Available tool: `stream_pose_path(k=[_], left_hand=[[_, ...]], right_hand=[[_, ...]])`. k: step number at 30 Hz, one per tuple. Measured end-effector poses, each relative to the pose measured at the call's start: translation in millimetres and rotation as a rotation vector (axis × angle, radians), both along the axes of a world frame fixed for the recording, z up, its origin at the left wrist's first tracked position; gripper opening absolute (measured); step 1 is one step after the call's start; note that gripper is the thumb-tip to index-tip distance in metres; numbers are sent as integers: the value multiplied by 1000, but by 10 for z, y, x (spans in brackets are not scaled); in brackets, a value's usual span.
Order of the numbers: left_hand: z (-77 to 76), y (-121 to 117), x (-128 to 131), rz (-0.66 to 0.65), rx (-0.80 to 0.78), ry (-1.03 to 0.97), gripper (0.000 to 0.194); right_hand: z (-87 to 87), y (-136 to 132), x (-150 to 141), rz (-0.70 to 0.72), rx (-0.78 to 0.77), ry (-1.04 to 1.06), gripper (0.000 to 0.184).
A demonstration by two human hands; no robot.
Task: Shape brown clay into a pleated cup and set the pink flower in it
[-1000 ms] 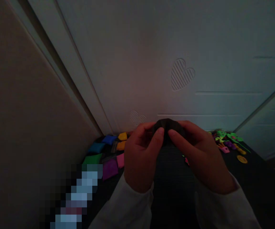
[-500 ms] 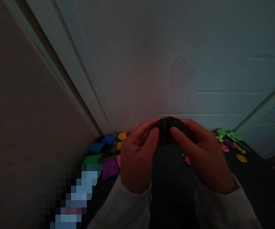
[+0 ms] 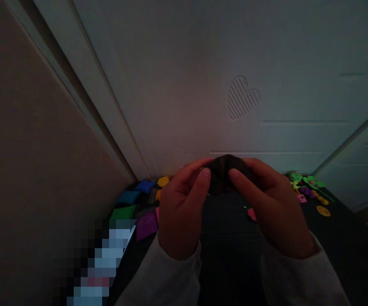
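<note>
In dim light, both my hands hold one dark lump of soft material (image 3: 224, 172) above a black mat (image 3: 228, 229). My left hand (image 3: 182, 208) pinches its left side with thumb and fingers. My right hand (image 3: 271, 208) pinches its right side the same way. The lump bulges up between my thumbs. Both wrists wear light sleeves.
Coloured packets (image 3: 139, 204) in blue, green, purple and yellow lie on the mat at the left. Small green, pink and yellow shapes (image 3: 308, 191) lie at the right. A pale panel with heart marks (image 3: 243, 97) stands right behind, and a wall (image 3: 37, 161) closes the left side.
My hands have risen a little and the thumbs have shifted up on the lump, which now bulges more between them.
</note>
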State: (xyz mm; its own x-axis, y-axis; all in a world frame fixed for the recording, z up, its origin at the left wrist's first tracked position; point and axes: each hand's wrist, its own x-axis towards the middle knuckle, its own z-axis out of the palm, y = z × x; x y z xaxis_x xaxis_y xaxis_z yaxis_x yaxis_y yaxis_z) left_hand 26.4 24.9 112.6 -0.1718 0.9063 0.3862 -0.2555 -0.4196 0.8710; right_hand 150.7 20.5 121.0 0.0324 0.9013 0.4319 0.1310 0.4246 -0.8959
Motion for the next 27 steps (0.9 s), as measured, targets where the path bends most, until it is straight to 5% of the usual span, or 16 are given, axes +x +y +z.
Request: stream_pose_path(k=[27], left_hand=[[-7, 65, -43, 37, -28, 120, 14]], right_hand=[[19, -2, -11, 98, -41, 18, 22]])
